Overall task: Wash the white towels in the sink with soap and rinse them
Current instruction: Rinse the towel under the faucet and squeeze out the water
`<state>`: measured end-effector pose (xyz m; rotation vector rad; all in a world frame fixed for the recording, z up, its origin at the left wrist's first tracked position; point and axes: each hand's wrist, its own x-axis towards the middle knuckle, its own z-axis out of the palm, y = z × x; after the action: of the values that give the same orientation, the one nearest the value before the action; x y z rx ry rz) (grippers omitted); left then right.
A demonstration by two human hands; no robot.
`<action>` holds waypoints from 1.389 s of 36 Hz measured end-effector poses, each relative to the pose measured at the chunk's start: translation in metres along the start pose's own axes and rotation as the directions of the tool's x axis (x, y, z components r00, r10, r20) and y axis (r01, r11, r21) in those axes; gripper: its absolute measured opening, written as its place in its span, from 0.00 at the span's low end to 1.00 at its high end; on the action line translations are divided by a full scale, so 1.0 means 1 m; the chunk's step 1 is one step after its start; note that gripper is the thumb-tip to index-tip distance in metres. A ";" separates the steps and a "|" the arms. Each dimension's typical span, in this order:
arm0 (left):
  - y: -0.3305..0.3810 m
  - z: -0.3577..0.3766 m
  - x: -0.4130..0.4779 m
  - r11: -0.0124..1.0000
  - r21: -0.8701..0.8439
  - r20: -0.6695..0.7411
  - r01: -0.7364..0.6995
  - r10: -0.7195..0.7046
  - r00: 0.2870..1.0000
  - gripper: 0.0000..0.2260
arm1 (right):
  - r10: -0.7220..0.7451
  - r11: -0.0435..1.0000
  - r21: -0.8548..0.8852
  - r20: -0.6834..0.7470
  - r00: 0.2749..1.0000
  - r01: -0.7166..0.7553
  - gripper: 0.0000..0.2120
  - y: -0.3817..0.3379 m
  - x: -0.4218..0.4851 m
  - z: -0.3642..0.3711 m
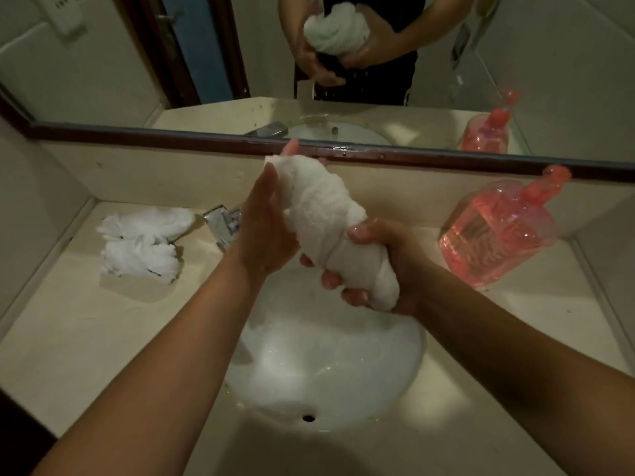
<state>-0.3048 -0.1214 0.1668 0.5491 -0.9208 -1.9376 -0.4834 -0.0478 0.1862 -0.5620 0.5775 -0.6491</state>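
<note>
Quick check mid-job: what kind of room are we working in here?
Most likely a bathroom: a white sink set in a beige countertop, a wall mirror behind it, a chrome faucet, and a pink soap bottle.

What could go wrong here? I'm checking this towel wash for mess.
1. The right hand wrings the towel near the basin's back edge; drips may hit the counter.
2. A stray elbow could tip the soap bottle.
3. Splashes may wet the towels beside the tap.
</note>
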 end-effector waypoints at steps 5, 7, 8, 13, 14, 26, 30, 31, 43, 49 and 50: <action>-0.002 -0.004 0.012 0.980 -0.193 0.136 -0.045 0.072 0.988 0.27 | 0.070 0.973 0.213 0.105 0.992 -0.091 0.43 0.015 0.008 -0.003; 0.001 -0.007 0.015 0.974 -0.224 0.142 -0.020 0.053 0.988 0.16 | 0.054 0.973 0.221 0.087 0.995 -0.072 0.43 0.017 0.008 -0.004; 0.002 -0.008 0.016 0.977 -0.214 0.140 -0.008 0.039 0.989 0.15 | 0.041 0.974 0.217 0.076 0.996 -0.057 0.42 0.017 0.008 -0.004; 0.015 -0.004 0.017 1.000 -0.027 0.128 0.001 0.002 0.992 0.15 | -0.007 0.991 0.132 -0.033 0.999 0.011 0.40 0.009 0.005 -0.003; 0.019 -0.002 0.016 1.000 0.028 0.149 -0.004 0.000 0.989 0.14 | 0.001 0.995 0.101 -0.050 0.999 0.004 0.44 0.007 0.003 -0.002; 0.028 0.017 0.007 0.911 0.399 -0.060 0.104 -0.087 0.994 0.11 | 0.099 0.827 -0.506 -0.293 0.951 -0.242 0.32 -0.018 -0.013 0.023; 0.000 0.006 0.013 0.867 0.466 -0.217 0.176 -0.080 0.973 0.12 | 0.079 0.793 -0.508 -0.462 0.884 -0.336 0.22 -0.003 -0.004 0.017; -0.007 0.003 0.015 0.852 0.487 -0.246 0.190 -0.075 0.966 0.11 | 0.074 0.796 -0.495 -0.492 0.868 -0.348 0.19 0.002 -0.001 0.014; -0.071 -0.008 0.033 0.492 0.842 -0.323 0.219 0.137 0.936 0.16 | -0.115 0.774 -0.517 -0.682 0.722 -0.366 0.15 0.056 0.025 -0.036; -0.084 -0.002 0.036 0.473 0.848 -0.364 0.238 0.195 0.911 0.12 | -0.163 0.748 -0.555 -0.684 0.711 -0.363 0.12 0.064 0.027 -0.050; -0.084 0.000 0.036 0.475 0.847 -0.368 0.238 0.203 0.907 0.11 | -0.170 0.750 -0.558 -0.682 0.712 -0.355 0.13 0.064 0.026 -0.051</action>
<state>-0.3678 -0.1253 0.1003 1.5321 -1.6000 -1.0911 -0.4744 -0.0383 0.1018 -0.9467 1.6142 -0.5251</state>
